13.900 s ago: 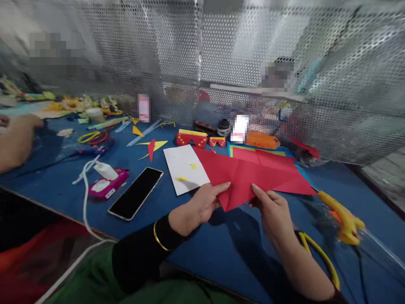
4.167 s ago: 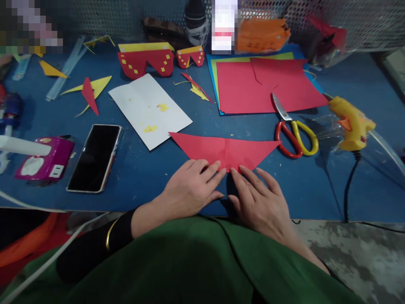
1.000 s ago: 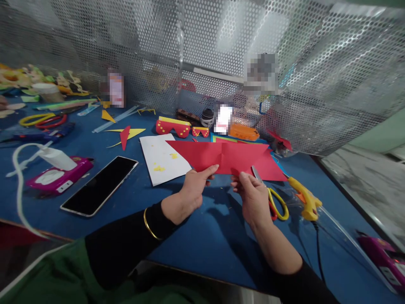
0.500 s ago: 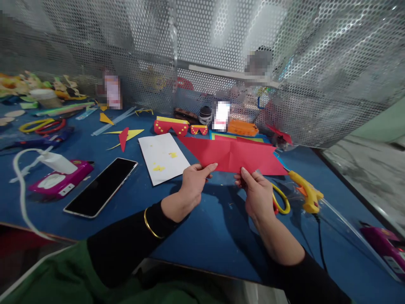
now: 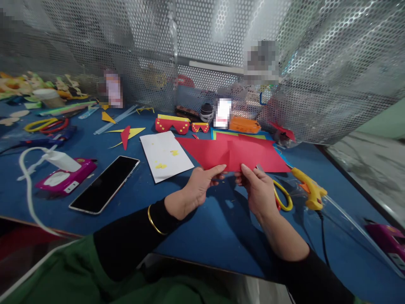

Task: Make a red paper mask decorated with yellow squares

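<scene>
A creased sheet of red paper (image 5: 207,151) with a slanted left end is held up above the blue table. My left hand (image 5: 202,183) pinches its lower edge near the middle crease, thumb in front. Just right of the crease, my right hand (image 5: 257,185) grips the same edge between thumb and fingers. Scissors with yellow and red handles (image 5: 286,197) show beside my right hand, partly covered by it. A yellow glue gun (image 5: 311,190) lies to the right of the paper. Behind the red paper, coloured sheets (image 5: 218,135) are partly hidden.
White paper with yellow scraps (image 5: 164,156) lies left of my hands. Farther left are a dark phone (image 5: 106,184) and a purple power strip (image 5: 63,179) with a white cable. Red paper glasses (image 5: 172,124), an orange case (image 5: 244,125) and a lit phone (image 5: 222,113) stand at the back.
My left hand has slid right along the paper's lower edge, closer to my right hand. Both hands still hold the red paper. The view has shifted slightly.
</scene>
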`<action>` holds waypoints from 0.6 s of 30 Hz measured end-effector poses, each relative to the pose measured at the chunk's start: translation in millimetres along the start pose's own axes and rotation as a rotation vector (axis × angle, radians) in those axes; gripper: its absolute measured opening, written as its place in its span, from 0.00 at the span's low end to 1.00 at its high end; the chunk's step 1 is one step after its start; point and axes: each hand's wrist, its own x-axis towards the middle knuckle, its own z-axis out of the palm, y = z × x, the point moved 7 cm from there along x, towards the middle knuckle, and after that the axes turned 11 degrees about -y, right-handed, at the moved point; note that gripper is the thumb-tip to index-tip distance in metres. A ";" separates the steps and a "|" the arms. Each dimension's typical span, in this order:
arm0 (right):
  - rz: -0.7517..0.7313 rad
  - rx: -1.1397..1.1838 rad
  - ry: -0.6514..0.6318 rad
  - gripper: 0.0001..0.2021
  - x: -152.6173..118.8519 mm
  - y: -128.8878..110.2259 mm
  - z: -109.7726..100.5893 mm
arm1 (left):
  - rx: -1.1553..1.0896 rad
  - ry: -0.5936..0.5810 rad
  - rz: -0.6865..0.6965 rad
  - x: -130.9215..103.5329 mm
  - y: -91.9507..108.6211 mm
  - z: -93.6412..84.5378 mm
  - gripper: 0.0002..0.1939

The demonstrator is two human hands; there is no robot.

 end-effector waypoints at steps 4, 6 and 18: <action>0.004 -0.127 -0.018 0.21 2.4 3.0 1.3 | 0.011 0.022 0.001 0.1 -0.4 -2.3 0.13; 0.004 -0.230 -0.047 0.22 5.3 0.8 -0.1 | 0.013 0.041 -0.014 0.1 -0.4 -3.7 0.12; 0.157 -1.829 -0.076 0.10 -24.2 -17.3 -64.4 | -0.109 0.135 -0.004 0.2 14.3 -12.7 0.06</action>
